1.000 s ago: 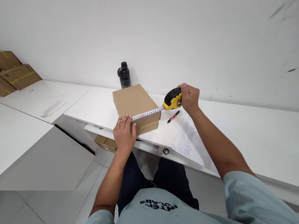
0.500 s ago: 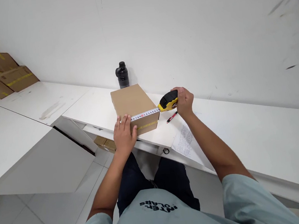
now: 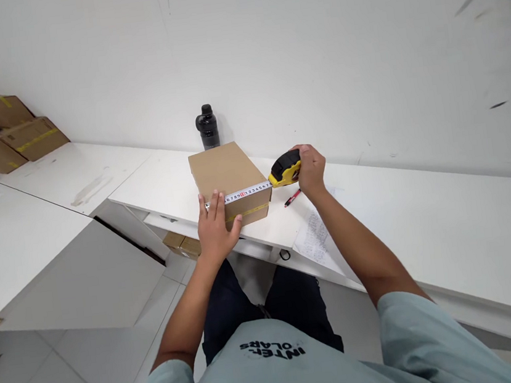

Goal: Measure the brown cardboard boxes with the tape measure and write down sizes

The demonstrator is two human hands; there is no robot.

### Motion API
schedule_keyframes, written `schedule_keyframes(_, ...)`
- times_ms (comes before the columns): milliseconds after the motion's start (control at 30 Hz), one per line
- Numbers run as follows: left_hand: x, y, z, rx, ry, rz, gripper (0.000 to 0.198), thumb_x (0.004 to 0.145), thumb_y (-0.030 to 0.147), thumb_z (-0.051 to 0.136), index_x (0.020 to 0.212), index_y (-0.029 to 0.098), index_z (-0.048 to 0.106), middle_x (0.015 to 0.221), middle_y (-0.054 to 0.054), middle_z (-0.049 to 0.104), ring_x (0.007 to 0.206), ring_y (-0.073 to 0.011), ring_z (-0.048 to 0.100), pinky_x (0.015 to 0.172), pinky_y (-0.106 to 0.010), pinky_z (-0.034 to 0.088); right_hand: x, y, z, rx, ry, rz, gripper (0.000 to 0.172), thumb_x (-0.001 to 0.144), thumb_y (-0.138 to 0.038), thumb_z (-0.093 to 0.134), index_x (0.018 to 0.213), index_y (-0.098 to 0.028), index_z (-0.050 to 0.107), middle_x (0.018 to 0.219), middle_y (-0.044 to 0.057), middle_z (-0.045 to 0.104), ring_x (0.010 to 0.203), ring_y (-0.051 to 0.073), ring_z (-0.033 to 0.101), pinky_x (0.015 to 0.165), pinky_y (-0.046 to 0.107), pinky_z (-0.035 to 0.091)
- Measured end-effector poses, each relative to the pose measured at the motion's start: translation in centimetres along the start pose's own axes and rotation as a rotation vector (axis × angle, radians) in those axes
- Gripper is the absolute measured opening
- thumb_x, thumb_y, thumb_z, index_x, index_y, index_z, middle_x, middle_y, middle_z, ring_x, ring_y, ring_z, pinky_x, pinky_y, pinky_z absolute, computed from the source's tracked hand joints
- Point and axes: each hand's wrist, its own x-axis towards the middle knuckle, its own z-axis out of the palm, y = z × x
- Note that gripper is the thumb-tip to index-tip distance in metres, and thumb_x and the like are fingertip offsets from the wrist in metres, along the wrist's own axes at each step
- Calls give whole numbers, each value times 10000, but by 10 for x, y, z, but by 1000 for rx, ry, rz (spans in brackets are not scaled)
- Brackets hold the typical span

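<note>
Your left hand [image 3: 217, 227]: it lies flat with the fingers stretched out over the near left corner of the box [image 3: 224, 167]. It presses down the end of the blade [image 3: 246, 192] and grips nothing.
Your right hand [image 3: 311, 169]: it is closed around the tape measure [image 3: 284, 170], which it holds just past the box's right edge and a little above the worktop [image 3: 170, 183].
Where the box is: it sits on the white worktop near the front edge, directly ahead of you and turned slightly askew.
Done so far: the blade is drawn out along the box's near top edge, from corner to corner as far as you can see, so this edge looks lined up for reading.
Left, as I judge it: the other edges have no blade on them. The pen [image 3: 292, 198] lies unheld beside the box, touching neither hand.
Box: plain brown cardboard, matte, closed, a low rectangular block with crisp corners. A yellow strip [image 3: 248, 211] runs along its front face.
Tape measure: rounded yellow and black case. The blade is white, thin and stiff, with printed numbers.
Sheet of paper [image 3: 312, 237]: it lies flat under your right forearm, covered with small marks too fine to read.
Bottle [image 3: 207, 126]: dark and cylindrical, upright behind the box against the wall.
Far left: open brown cartons [image 3: 5, 129].
</note>
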Motion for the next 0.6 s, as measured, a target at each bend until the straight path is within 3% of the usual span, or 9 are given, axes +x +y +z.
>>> schedule_keyframes(233,4,-1,-6,15,-56,-10,677,963,486,663,1568,200,561,1651,-131,530,1663,-411,218,1339,-624,264,1,-1,-1,2,-51,38,545,919,-738,480,838,-233,668,739,0,605,709,171,585,634,308,492)
schedule_keyframes(333,8,5,-7,74,-71,-87,600,994,466,628,1538,215,592,1629,-141,555,1630,-434,301,1329,-680,219,-5,-16,-1,30,37,75,489,902,-681,522,779,-229,663,702,3,599,661,175,568,606,317,480)
schedule_keyframes(433,3,18,-14,123,-45,-133,587,1008,475,619,1543,238,575,1672,-164,494,1621,-461,306,1300,-757,167,-27,-41,-12,44,209,-7,446,935,-597,525,716,-232,661,708,27,625,689,202,608,646,350,510)
schedule_keyframes(500,-9,29,-22,113,17,-94,699,1001,491,638,1632,257,452,1764,-170,329,1657,-441,215,1307,-735,181,-54,-53,-29,61,327,-106,427,970,-558,508,752,-243,694,770,53,666,770,242,667,716,402,549)
schedule_keyframes(600,-35,44,-32,-35,148,34,987,999,535,625,1756,286,43,1836,-127,49,1693,-360,107,1343,-615,242,-106,-51,-61,69,351,-145,493,1004,-628,403,897,-280,736,858,89,696,830,309,718,702,492,583)
